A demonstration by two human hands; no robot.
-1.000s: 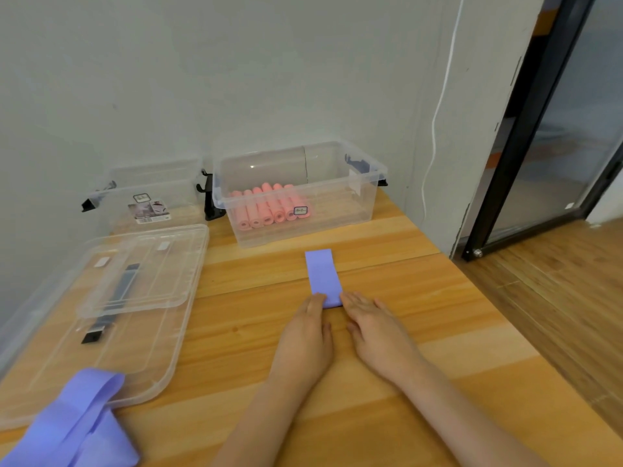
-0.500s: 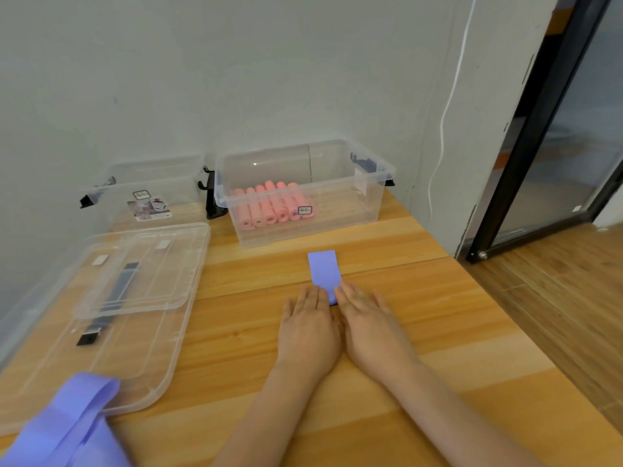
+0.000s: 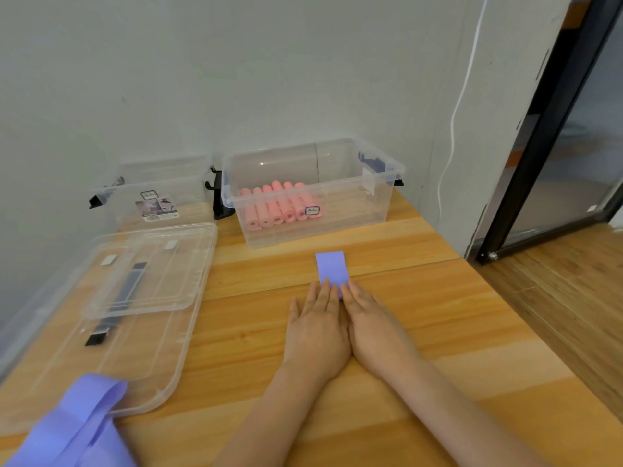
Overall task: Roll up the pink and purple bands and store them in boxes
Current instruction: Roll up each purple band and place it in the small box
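Both hands lie flat, side by side, near the middle of the bench (image 3: 387,335): the left hand (image 3: 318,328) and right hand (image 3: 374,323) press straight fingers on the near end of a purple band (image 3: 332,268) (neither grip curls round it), its far end near the clear box (image 3: 381,187) of pink rolls (image 3: 279,205) at the far edge.

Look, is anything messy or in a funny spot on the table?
Mostly tidy. The pink rolls lie in a neat row in the right box. One odd spot: loose purple bands sit in a crumpled heap at the near left, their edge lying over a corner of the clear lids. Both hands press flat on the purple band.
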